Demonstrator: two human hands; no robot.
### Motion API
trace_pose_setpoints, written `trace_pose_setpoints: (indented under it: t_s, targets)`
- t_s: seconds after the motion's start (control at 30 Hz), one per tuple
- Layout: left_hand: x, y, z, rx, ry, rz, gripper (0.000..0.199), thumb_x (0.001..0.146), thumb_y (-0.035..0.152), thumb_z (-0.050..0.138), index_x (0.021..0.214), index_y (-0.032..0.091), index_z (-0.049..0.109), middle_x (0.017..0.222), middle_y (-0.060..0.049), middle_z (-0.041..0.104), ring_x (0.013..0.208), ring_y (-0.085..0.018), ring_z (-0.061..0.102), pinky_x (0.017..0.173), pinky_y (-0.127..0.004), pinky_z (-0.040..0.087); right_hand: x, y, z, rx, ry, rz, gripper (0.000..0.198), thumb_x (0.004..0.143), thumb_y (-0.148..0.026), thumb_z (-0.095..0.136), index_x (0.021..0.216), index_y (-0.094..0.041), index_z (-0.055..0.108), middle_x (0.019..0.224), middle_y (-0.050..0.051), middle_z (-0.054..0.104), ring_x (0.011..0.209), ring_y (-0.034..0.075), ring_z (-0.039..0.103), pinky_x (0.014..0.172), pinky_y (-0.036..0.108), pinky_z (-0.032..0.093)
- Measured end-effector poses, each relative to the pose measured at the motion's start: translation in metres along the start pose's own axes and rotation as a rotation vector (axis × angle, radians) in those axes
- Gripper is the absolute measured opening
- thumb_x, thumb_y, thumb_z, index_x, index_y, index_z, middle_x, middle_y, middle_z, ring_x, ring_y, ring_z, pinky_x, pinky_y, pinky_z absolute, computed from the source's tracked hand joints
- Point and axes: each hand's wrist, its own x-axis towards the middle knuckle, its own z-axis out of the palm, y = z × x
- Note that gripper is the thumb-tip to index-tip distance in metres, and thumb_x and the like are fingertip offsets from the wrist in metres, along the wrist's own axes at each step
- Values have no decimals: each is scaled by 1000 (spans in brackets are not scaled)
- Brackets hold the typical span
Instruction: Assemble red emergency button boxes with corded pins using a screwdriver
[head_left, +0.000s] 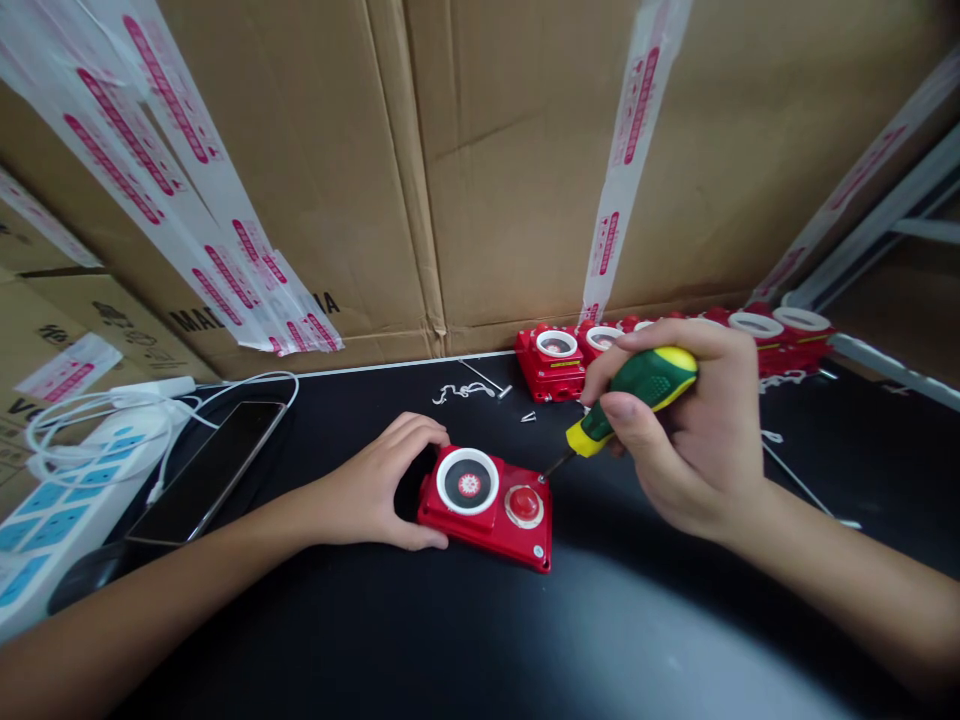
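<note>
One red device (495, 528) between left hand (379, 490), curled round its end, and right hand (694, 440), wrapped round a screwdriver (637, 388).

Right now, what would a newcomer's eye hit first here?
First, the green-and-yellow screwdriver in the right hand, its tip at the far right corner of the red unit. The left hand holds that unit by its left end on the black table. Behind the right hand, similar red units line the foot of the cardboard.
</note>
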Motion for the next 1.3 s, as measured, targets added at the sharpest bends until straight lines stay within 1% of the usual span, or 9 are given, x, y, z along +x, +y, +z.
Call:
trace_pose_setpoints:
  t_s: [0.17,0.33,0.47,0.57,0.8,0.9,1.0,1.1,1.3]
  targets:
    - [2,2,-1,-1,4,14,82,74,56,98,134,28,51,146,-14,55,138,-39,54,117,-61,48,1,-6,-2,-12,-30,60,33,105,-28,67,134,-35,54,103,5,66,83,26,66,77,49,56]
    - [2,3,-1,-4,8,9,82,72,59,98,132,27,52,144,-15,56,136,-39,55,115,-61,50,22,-31,4,272,-70,355,20,101,-23,72,117,-31,61,104,4,68,95,24,65,79,39,54]
    - [2,2,1,-5,16,18,86,69,61,99,131,26,50,143,-16,56,136,-40,55,115,-61,50,45,-46,23,717,-60,534,10,94,-25,69,86,-25,63,75,-1,58,67,17,56,62,32,47]
    - [2,1,1,-24,30,-24,89,69,62,100,134,25,50,142,-16,56,134,-39,57,115,-60,50,58,-47,40,802,-65,531,44,97,-43,66,60,-24,53,51,-5,40,46,12,34,46,30,28]
    - [1,1,-4,-106,34,-107,79,74,52,98,134,28,54,135,-10,61,124,-34,64,108,-54,54,65,-35,44,895,-567,446,55,107,-39,63,56,-21,49,47,-6,42,44,8,34,48,29,26]
    - [2,1,-3,-87,47,-105,82,73,52,99,136,27,52,136,-11,60,125,-36,64,108,-55,54,72,-31,39,862,-468,442,30,110,-28,55,81,-21,60,58,-6,53,50,10,46,55,27,40]
    - [2,1,-1,-64,53,-78,82,73,51,99,136,27,51,136,-12,59,126,-36,62,110,-56,52,79,-30,39,706,-182,451,16,107,-15,53,95,-22,61,71,-4,62,66,13,62,66,28,50]
    - [2,0,0,-41,53,-53,81,73,50,99,135,27,51,136,-11,60,127,-35,62,110,-56,52,81,-31,41,682,51,486,18,102,-9,53,92,-23,59,60,-8,51,53,12,47,54,26,41]
    - [2,-2,1,-44,42,-51,87,71,59,100,136,26,52,140,-14,58,132,-38,59,113,-58,51,80,-28,34,934,-205,532,21,85,-9,51,70,-22,59,47,-9,35,41,8,19,41,22,19]
